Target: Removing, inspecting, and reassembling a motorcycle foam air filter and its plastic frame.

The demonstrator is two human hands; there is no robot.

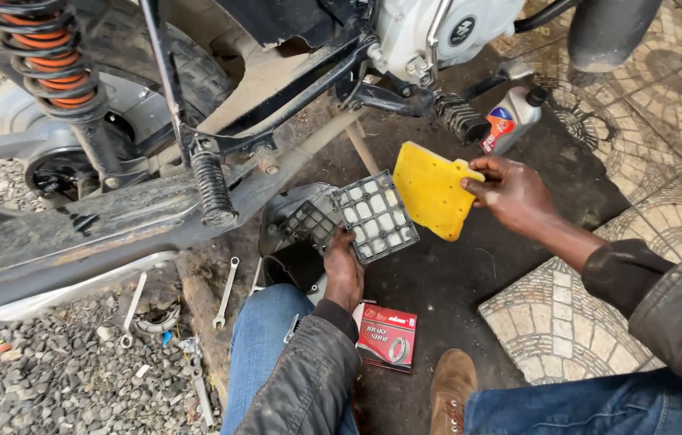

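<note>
Left hand (344,270): clamped on grid frame (376,216), centre frame.
Right hand (514,193): pinching yellow foam (431,189) at frame's 2 o'clock.
Risk: thin pinch; foam could drop onto the oily ground (437,278).

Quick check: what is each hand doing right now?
Left hand: closed on the grey grid frame.
Right hand: pinching the yellow foam pad.
</note>
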